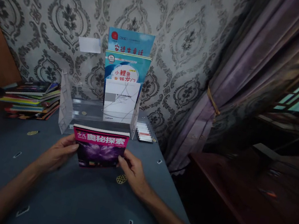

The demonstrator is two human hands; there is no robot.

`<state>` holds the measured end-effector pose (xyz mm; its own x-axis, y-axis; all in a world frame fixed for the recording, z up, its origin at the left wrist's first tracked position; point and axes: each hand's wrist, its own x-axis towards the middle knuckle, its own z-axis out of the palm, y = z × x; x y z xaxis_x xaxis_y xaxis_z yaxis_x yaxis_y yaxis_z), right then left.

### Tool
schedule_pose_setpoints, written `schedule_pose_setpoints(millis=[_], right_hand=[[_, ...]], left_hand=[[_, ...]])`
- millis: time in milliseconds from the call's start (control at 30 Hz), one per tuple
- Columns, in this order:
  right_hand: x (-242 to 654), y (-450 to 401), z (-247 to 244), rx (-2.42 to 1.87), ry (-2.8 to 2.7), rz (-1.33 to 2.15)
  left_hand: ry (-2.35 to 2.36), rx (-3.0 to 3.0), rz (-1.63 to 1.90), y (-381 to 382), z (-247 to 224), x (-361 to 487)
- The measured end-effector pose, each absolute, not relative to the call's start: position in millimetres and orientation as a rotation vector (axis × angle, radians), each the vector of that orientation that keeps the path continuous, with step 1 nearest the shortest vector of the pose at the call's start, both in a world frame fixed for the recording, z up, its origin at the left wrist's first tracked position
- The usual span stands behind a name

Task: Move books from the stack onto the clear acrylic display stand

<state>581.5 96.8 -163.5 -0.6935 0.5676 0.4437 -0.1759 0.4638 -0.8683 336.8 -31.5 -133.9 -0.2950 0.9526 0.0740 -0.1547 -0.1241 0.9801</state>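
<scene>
A book (100,153) with a pink and purple cover is held up off the table, its front towards me. My left hand (61,150) grips its left edge, thumb on the cover. On the right edge my right hand (133,171) pinches it the same way. Just behind the book stands a clear plastic rack (65,105) with tiers. In the rack's right half, a white booklet (120,103) is in front, a teal book (109,62) behind it, and a blue book (133,37) rises at the back.
A stack of books (33,99) lies left of the rack. A partly pixelated flat object (145,132) is at its right, near the table (77,207) edge. A dark red cabinet (228,187) and a tied curtain (208,87) stand to the right. Patterned wallpaper (178,13) backs the table.
</scene>
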Motion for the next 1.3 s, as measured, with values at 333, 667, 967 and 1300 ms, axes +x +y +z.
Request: schedule_pose_setpoints(millis=[333,667,967,1300], right_hand=[[573.3,105.4,-166.2,-0.387,-1.962,1.269],[570.7,100.5,-193.0,-0.432,-1.939,1.276],[572.8,97.2,-193.2,-0.437,-1.962,1.265],[573.8,97.8,-196.0,-0.463,-1.974,1.244]], left_hand=[[1.526,1.264,1.14,-29.0,-83.5,311.6],[1.512,1.276,0.928,-18.3,-102.3,317.2],[1.503,1.186,1.096,-29.4,-143.9,331.0],[1.487,1.216,1.096,-27.0,-147.9,333.4]])
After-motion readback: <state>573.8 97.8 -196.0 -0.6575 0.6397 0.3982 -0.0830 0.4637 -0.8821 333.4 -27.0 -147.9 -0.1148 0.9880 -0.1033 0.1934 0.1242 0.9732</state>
